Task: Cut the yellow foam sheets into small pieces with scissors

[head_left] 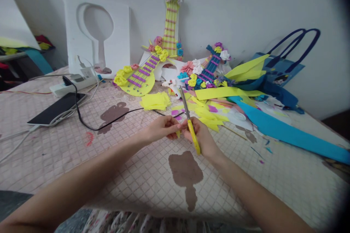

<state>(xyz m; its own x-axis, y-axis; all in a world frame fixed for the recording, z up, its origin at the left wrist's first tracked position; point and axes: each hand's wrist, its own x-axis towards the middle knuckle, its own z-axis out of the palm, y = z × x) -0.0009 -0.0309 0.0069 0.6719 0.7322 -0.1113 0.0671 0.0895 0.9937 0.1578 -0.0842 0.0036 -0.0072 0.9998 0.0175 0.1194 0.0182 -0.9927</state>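
My left hand [163,128] pinches a small piece of yellow crepe paper [178,133] above the quilted tablecloth. Close beside it, my right hand [203,139] holds yellow-handled scissors [194,136] against the palm, their blades pointing away from me. The right fingertips meet the left ones at the paper, and the fingers hide most of that piece. A stack of yellow paper pieces [155,101] lies just beyond my left hand. Loose yellow strips [209,116] are scattered past my right hand, and a white glue gun [175,88] rests behind the scissor tips.
Flower-trimmed paper guitars, one yellow [142,78] and one blue [209,69], stand at the back. A phone [57,108], a power strip [73,83] and a black cord [117,119] occupy the left. Blue paper [290,131] and a blue bag [290,67] are at right.
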